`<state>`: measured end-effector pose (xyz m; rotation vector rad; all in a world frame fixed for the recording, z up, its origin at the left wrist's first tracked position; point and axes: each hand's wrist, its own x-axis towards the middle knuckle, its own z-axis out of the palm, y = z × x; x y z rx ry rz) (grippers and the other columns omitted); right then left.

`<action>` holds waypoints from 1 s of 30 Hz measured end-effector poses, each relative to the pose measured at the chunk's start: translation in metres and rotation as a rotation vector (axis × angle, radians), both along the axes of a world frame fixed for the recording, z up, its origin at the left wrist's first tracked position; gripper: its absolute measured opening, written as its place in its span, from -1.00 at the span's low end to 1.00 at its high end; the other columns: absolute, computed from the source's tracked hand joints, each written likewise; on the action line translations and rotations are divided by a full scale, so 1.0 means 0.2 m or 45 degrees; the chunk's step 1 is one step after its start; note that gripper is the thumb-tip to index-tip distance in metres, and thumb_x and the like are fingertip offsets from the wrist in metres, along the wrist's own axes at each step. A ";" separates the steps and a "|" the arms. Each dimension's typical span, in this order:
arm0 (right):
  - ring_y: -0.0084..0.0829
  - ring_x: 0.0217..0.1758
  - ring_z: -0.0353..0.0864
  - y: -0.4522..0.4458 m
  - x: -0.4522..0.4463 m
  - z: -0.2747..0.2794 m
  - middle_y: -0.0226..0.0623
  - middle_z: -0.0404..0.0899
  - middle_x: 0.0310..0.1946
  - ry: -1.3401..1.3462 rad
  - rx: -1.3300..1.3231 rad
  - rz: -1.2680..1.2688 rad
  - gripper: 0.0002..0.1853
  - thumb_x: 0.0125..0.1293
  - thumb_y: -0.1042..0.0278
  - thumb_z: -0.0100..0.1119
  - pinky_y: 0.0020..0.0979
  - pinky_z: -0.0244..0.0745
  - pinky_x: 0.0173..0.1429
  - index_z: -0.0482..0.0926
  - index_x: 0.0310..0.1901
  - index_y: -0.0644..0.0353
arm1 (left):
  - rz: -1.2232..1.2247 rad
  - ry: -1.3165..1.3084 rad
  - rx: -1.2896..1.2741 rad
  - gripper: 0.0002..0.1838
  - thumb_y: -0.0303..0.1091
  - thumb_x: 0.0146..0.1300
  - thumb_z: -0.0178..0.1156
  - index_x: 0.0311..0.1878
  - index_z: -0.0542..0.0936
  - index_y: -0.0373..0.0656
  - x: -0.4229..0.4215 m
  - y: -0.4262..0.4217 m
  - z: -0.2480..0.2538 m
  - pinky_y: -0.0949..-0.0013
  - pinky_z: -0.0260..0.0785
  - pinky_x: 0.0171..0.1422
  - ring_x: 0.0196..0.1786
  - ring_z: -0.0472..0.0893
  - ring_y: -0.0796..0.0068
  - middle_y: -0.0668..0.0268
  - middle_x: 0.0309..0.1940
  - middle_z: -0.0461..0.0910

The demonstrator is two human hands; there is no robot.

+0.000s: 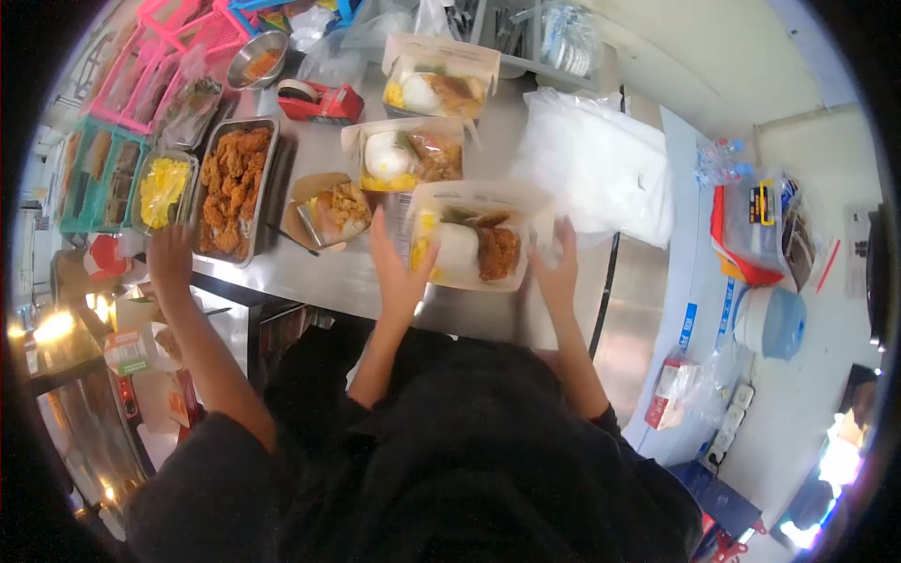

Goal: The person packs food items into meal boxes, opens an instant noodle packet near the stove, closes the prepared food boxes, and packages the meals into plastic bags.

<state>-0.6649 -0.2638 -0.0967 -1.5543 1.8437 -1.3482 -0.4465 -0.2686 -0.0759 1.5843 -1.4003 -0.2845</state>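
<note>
An opened paper meal box point(469, 192) sits on the steel table in front of me, holding white rice, yellow shredded egg and a piece of fried chicken point(498, 253). By its left edge is my left hand point(399, 281), thumb and fingers apart, the thumb over the rim. My right hand point(556, 277) is at the box's right side flap, its fingers spread. Whether either hand presses on the cardboard is unclear. Behind stand two more filled boxes, one in the middle point(410, 159) and one farther back point(439, 84). A smaller open box with fried food point(336, 214) lies to the left.
Another person's hand point(169, 263) reaches in from the left beside a tray of yellow egg point(164, 192). Next to it are a fried chicken tray point(230, 197) and a red tape dispenser point(324, 103). White plastic bags point(601, 169) lie at the right; baskets stand at the far left.
</note>
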 end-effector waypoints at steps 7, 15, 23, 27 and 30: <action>-0.13 0.30 0.15 0.02 -0.12 -0.17 -0.05 0.16 0.26 0.071 0.239 0.574 -0.57 0.27 0.38 -0.16 -0.21 0.00 0.34 0.31 0.19 0.14 | -0.368 0.198 0.216 -0.65 -0.34 0.19 0.02 -0.01 0.47 -0.36 0.12 0.00 -0.12 0.30 0.23 0.19 0.06 0.47 0.15 0.04 -0.08 0.52; -0.10 0.07 0.39 0.13 0.06 0.08 0.00 0.38 0.03 -0.174 0.364 0.131 -0.59 0.23 0.36 -0.08 -0.26 0.26 0.17 0.31 0.12 0.23 | -0.146 0.074 0.435 -0.62 -0.32 0.29 -0.16 0.07 0.36 -0.39 0.16 0.13 -0.54 0.16 0.20 0.17 0.05 0.39 0.02 -0.06 -0.01 0.40; -0.06 0.29 0.10 0.29 -0.03 -0.03 -0.01 0.11 0.25 0.102 0.410 0.440 -0.38 0.24 0.10 -0.07 -0.08 -0.02 0.30 0.07 0.27 0.20 | -0.414 -0.073 0.437 -0.61 -0.33 0.26 -0.12 0.08 0.35 -0.38 0.03 -0.12 -0.59 0.17 0.19 0.18 0.06 0.38 0.03 -0.05 0.00 0.40; -0.04 0.38 -0.12 0.30 -0.03 -0.22 0.00 -0.13 0.33 -0.020 -0.279 0.587 -0.18 0.17 -0.02 0.01 -0.07 -0.20 0.36 -0.11 0.33 0.21 | -0.516 -0.167 0.430 -0.60 -0.33 0.24 -0.10 0.09 0.34 -0.37 0.07 -0.20 -0.56 0.17 0.19 0.19 0.07 0.38 0.03 -0.04 0.01 0.39; -0.03 0.36 -0.07 0.36 -0.09 -0.22 0.04 -0.11 0.32 -0.003 -0.123 0.564 -0.19 0.15 -0.02 0.04 -0.14 -0.13 0.36 -0.05 0.31 0.22 | -0.537 -0.220 0.434 -0.59 -0.33 0.23 -0.09 0.09 0.34 -0.36 0.10 -0.19 -0.53 0.17 0.19 0.19 0.08 0.37 0.03 -0.04 0.01 0.39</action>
